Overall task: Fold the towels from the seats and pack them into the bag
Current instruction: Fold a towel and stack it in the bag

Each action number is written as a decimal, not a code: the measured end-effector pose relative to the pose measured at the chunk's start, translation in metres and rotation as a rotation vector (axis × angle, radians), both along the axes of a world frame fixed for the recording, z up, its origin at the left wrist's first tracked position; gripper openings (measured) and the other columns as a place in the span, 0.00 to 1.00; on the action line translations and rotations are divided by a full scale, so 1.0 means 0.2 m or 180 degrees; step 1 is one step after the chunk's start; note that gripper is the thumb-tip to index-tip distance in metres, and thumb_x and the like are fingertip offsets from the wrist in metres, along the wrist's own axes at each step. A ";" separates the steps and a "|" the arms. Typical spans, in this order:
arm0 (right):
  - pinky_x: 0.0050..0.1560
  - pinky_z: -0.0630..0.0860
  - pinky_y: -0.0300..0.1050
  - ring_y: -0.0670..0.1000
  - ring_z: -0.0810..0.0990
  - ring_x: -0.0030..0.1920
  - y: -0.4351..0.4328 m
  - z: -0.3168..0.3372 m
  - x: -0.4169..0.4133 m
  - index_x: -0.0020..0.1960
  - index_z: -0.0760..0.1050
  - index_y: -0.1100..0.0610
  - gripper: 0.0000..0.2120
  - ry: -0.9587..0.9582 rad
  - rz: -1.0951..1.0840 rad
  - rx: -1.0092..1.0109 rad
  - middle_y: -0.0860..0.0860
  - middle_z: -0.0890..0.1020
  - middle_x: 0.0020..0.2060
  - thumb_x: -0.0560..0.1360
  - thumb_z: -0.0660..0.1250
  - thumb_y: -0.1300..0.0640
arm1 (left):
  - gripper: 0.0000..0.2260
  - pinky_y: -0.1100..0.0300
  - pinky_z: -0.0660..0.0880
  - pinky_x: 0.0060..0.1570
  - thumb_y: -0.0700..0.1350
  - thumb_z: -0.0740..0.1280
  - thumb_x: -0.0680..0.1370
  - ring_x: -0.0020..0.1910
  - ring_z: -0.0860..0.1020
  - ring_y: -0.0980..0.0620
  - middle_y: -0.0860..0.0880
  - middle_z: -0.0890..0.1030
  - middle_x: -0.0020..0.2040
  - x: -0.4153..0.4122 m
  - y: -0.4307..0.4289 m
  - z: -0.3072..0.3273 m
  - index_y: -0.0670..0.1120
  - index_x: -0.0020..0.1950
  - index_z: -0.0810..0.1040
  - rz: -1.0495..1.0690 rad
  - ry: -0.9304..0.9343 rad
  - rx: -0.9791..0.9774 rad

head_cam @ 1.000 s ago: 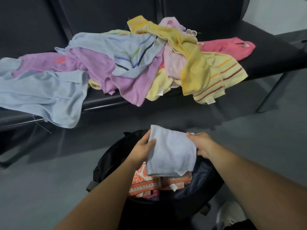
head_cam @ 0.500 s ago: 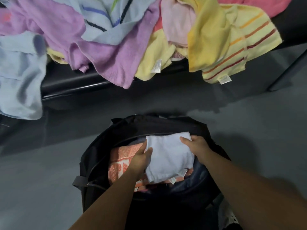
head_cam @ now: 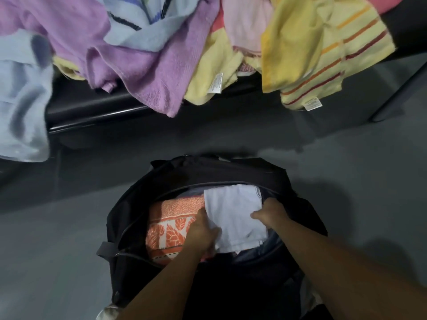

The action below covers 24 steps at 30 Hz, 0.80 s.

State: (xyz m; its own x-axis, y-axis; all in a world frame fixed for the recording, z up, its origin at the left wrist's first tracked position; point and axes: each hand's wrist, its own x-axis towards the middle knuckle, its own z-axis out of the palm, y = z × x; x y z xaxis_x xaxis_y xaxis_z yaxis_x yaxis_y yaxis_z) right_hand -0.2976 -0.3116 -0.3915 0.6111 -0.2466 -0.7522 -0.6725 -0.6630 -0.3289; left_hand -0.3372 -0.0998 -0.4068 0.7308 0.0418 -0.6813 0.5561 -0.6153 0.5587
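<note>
Fingers first: the left hand [head_cam: 203, 232] has its fingers [head_cam: 213, 234] curled around the lower-left edge of the folded white towel [head_cam: 235, 215], some of them tucked underneath. The right hand [head_cam: 271, 212] has its fingertips [head_cam: 256, 214] bent down over the towel's right edge, so both hands are gripping it. The towel sits inside the open mouth of the black bag [head_cam: 129, 218], at the right side, partly overlapping a folded orange leaf-pattern towel [head_cam: 171, 225] already packed on the left. The bag stands on the grey floor [head_cam: 46, 250].

Past the bag is the black seat [head_cam: 92, 109], with loose towels hanging over its front edge: a light blue one [head_cam: 20, 100] on the far left, a purple one [head_cam: 143, 65], a pale yellow one [head_cam: 208, 63], and a yellow striped one [head_cam: 342, 65] with red and orange bands. The pale yellow towel has a white care tag [head_cam: 216, 83] and so does the striped one [head_cam: 313, 103]. There's print on both, but it's way too small and blurry to read.
</note>
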 end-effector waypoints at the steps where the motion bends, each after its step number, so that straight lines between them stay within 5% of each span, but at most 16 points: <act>1: 0.40 0.73 0.43 0.54 0.78 0.42 0.00 0.02 -0.01 0.43 0.71 0.62 0.12 -0.0010 0.0043 -0.0066 0.52 0.75 0.38 0.76 0.72 0.57 | 0.26 0.56 0.74 0.48 0.41 0.69 0.78 0.52 0.79 0.45 0.42 0.80 0.60 0.00 0.00 0.03 0.46 0.74 0.64 -0.0060 -0.0061 0.0116; 5: 0.38 0.71 0.42 0.55 0.78 0.45 0.01 0.24 0.06 0.52 0.75 0.63 0.09 -0.0142 0.0361 -0.0120 0.55 0.79 0.45 0.78 0.67 0.57 | 0.18 0.57 0.70 0.47 0.42 0.68 0.80 0.58 0.79 0.40 0.39 0.81 0.58 0.15 0.05 0.27 0.39 0.67 0.72 -0.0261 -0.0596 0.0519; 8: 0.35 0.76 0.43 0.55 0.78 0.36 0.06 0.47 0.18 0.44 0.73 0.60 0.05 -0.0257 0.0429 0.0180 0.56 0.79 0.38 0.76 0.65 0.59 | 0.12 0.57 0.73 0.52 0.44 0.69 0.78 0.58 0.80 0.41 0.40 0.84 0.56 0.31 0.10 0.53 0.40 0.60 0.79 -0.0429 -0.0984 0.0458; 10: 0.40 0.81 0.49 0.56 0.78 0.36 0.11 0.65 0.27 0.42 0.74 0.60 0.06 -0.0412 0.0396 0.0481 0.58 0.80 0.36 0.77 0.67 0.58 | 0.08 0.57 0.74 0.51 0.43 0.71 0.77 0.53 0.82 0.43 0.43 0.85 0.50 0.40 0.14 0.74 0.43 0.54 0.82 -0.0511 -0.1265 0.0347; 14: 0.37 0.78 0.44 0.51 0.80 0.37 0.20 1.13 0.40 0.49 0.74 0.59 0.06 -0.0973 0.0501 0.1005 0.57 0.82 0.42 0.81 0.66 0.56 | 0.04 0.59 0.76 0.44 0.42 0.70 0.76 0.39 0.81 0.52 0.52 0.84 0.40 0.55 0.19 1.16 0.51 0.44 0.81 -0.0782 -0.1781 0.0164; 20: 0.36 0.81 0.44 0.54 0.83 0.37 0.18 1.71 0.57 0.55 0.76 0.65 0.08 -0.1783 0.0562 0.1227 0.59 0.83 0.43 0.82 0.65 0.60 | 0.04 0.59 0.79 0.43 0.40 0.67 0.79 0.41 0.83 0.53 0.49 0.86 0.42 0.73 0.19 1.68 0.45 0.51 0.81 -0.0759 -0.2327 0.0099; 24: 0.42 0.80 0.47 0.57 0.83 0.46 0.12 1.87 0.74 0.56 0.80 0.69 0.12 -0.2709 0.0519 0.0376 0.60 0.84 0.48 0.77 0.68 0.61 | 0.07 0.63 0.71 0.39 0.43 0.67 0.79 0.43 0.79 0.53 0.51 0.83 0.47 0.89 0.16 1.82 0.47 0.57 0.80 -0.0649 -0.2760 0.0579</act>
